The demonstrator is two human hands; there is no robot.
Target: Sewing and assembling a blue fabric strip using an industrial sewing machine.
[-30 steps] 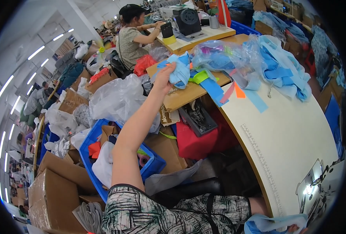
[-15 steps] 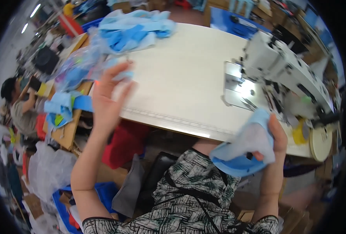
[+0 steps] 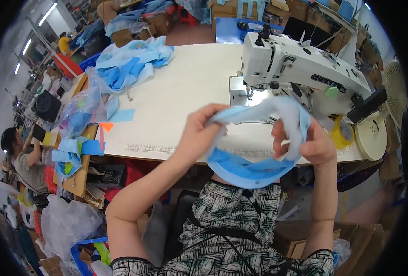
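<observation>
A loop of light blue and white soft fabric (image 3: 245, 168) is held stretched open in the air over the front edge of the white sewing table (image 3: 181, 78). My left hand (image 3: 199, 133) grips its left side, fingers bent round the band. Opposite, my right hand (image 3: 316, 142) has fingers curled round the right side, some showing through the opening. Just beyond the loop stands a white industrial sewing machine (image 3: 300, 62), its needle area lit. A yellow tape roll (image 3: 344, 131) lies right of my right hand.
Blue fabric pieces (image 3: 135, 57) and plastic bags cover the table's left part. A wooden side board (image 3: 77, 181) holds more blue bundles. A co-worker (image 3: 27, 168) sits at the left. A fan (image 3: 392, 92) stands far right. Bags and a blue crate (image 3: 82, 253) are lower left.
My left hand has let go of the folded blue bundle at the side board and moved right to grip the loop. My right hand has raised the loop, now opened out. The view has swung round.
</observation>
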